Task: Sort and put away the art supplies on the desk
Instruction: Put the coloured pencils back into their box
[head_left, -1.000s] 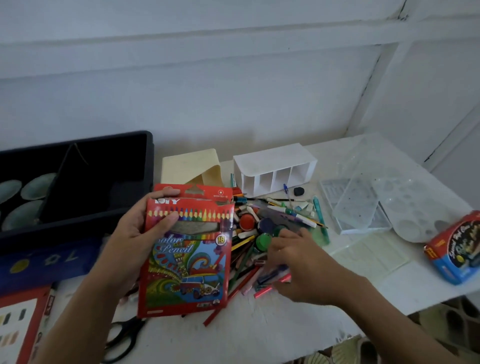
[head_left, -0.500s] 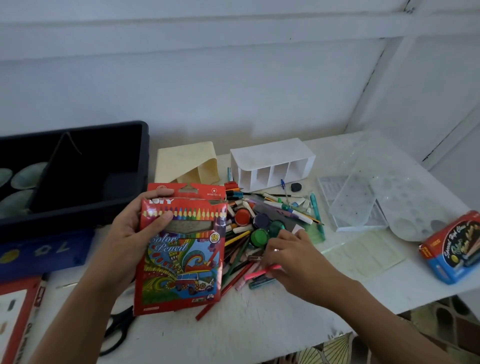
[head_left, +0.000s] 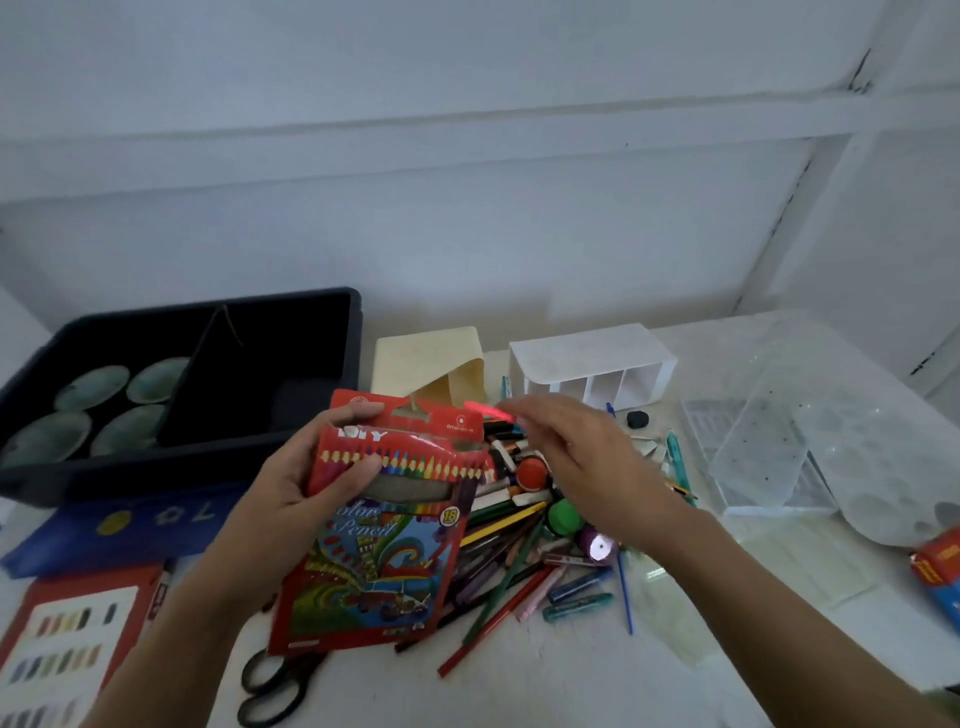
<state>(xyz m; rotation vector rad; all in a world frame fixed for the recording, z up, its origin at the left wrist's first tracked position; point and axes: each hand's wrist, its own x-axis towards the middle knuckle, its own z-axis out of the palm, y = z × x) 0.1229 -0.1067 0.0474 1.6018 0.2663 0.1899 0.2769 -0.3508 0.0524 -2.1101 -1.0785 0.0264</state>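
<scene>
"What's the right hand got?"

"Can't say, it's a blur; just a pink streak at its fingertips, twelve o'clock of the pile."

"And the scissors?"

"Blades are hidden under the pencil box, which covers the pile's nine o'clock side too. The red carton at three o'clock and the colour chart at seven o'clock run out of view."

"The carton's lettering?"

"Too small to read."

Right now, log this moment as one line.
left hand: grips colour pencil box | right hand: holds pink pencil beside box top | pencil pile: unsorted
</scene>
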